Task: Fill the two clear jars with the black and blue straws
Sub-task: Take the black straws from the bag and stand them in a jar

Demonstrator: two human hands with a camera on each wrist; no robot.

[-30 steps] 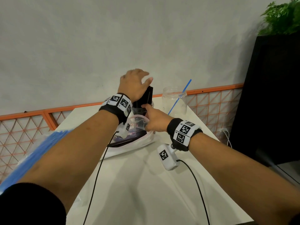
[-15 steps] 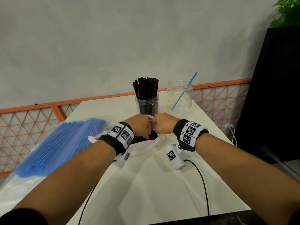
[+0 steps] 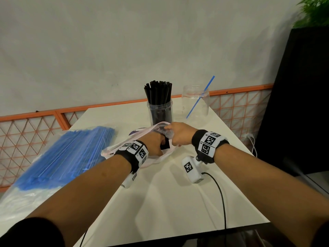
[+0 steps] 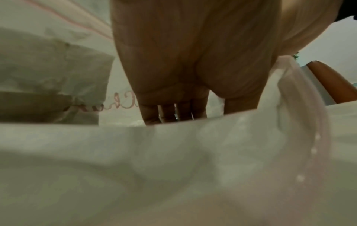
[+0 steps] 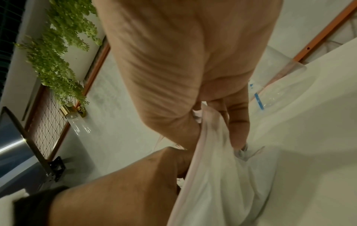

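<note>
Two clear jars stand at the table's far edge. The left jar (image 3: 160,111) is packed with black straws (image 3: 158,91). The right jar (image 3: 195,104) holds a single blue straw (image 3: 200,97). A thin white plastic bag (image 3: 142,138) lies in front of them, with a dark patch of black straws (image 3: 164,144) showing at its mouth. My right hand (image 3: 178,134) pinches the bag's rim and lifts it. My left hand (image 3: 154,143) reaches into the bag; in the left wrist view its fingers (image 4: 170,111) point straight in, their tips hidden behind a fold of the bag (image 4: 154,152).
A large clear bag of blue straws (image 3: 71,154) lies along the left side of the white table (image 3: 169,202). An orange mesh fence (image 3: 26,136) runs behind the table. A black cabinet (image 3: 302,104) with a plant stands at the right. Cables trail from both wrists.
My left hand has come down from the top of the black straws in the jar and gone into the bag. My right hand has kept its pinch on the bag's rim.
</note>
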